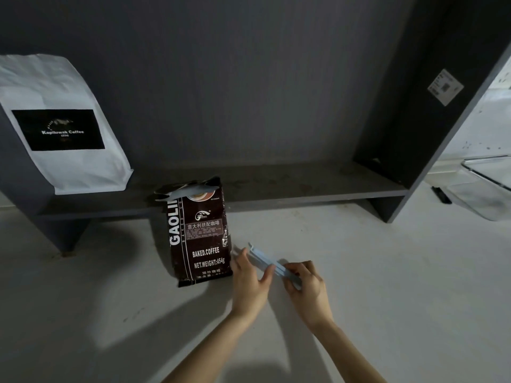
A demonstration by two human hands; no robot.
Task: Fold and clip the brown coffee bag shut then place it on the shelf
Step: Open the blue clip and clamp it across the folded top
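White coffee bag (62, 125) — upright, left; clear container (481, 186) — right.

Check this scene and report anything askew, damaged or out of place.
The brown coffee bag leans on the counter against the shelf edge, its top crumpled and loosely folded, unclipped. Both hands, left hand and right hand, hold the blue clip. The white coffee bag leans back on the shelf. Nothing spilled.

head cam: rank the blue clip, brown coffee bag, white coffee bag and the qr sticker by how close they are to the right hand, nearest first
1. blue clip: held in the right hand, with the left hand on its other end.
2. brown coffee bag: to the left, on the counter, leaning against the shelf edge.
3. white coffee bag: far left, standing on the shelf.
4. QR sticker: upper right, on the shelf's side panel.
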